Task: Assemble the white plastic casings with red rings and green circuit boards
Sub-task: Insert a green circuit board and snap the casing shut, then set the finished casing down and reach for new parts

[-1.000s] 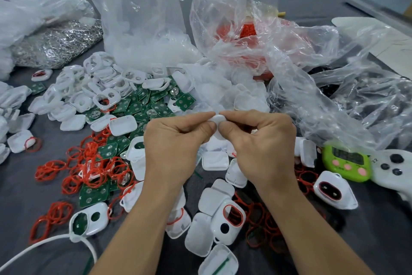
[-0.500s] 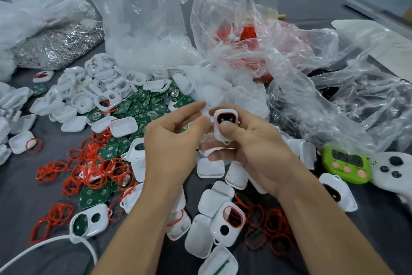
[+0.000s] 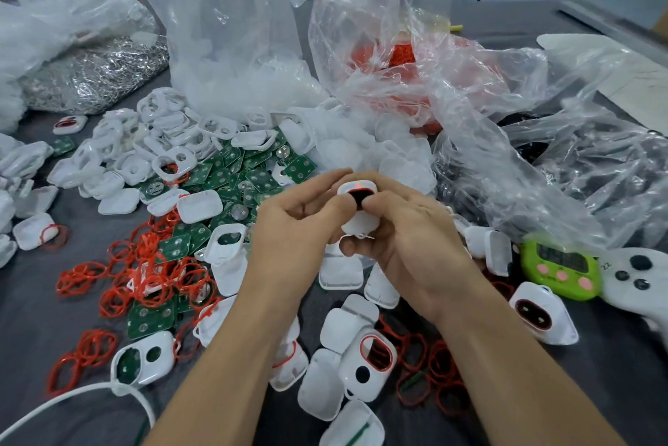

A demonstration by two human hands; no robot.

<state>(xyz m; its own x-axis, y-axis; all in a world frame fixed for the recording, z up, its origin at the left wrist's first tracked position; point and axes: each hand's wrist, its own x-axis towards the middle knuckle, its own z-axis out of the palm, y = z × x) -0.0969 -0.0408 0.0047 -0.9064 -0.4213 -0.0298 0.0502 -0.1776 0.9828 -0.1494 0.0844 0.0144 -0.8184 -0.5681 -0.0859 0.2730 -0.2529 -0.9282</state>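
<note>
A white plastic casing (image 3: pixel 356 188) with a dark window and a small red light is held upright above the table between both hands. My right hand (image 3: pixel 408 239) grips it from below and the side, thumb on its front. My left hand (image 3: pixel 300 228) pinches its left edge with thumb and fingertips. Green circuit boards (image 3: pixel 235 170) lie heaped behind my hands. Loose red rings (image 3: pixel 144 264) are scattered at the left. White casing halves (image 3: pixel 170 131) pile up at the back left, and more (image 3: pixel 347 326) lie under my forearms.
Large clear plastic bags (image 3: pixel 415 58) stand behind the parts; one holds red rings. A silver bag (image 3: pixel 94 73) lies back left. A green timer (image 3: pixel 558 270) and a white game controller (image 3: pixel 636 279) sit at the right. A finished casing (image 3: pixel 542 315) lies nearby. A white cable (image 3: pixel 72 398) crosses the lower left.
The casing was pressed between both hands' fingertips; it has since been turned so its window faces me, and a red light now shows on it.
</note>
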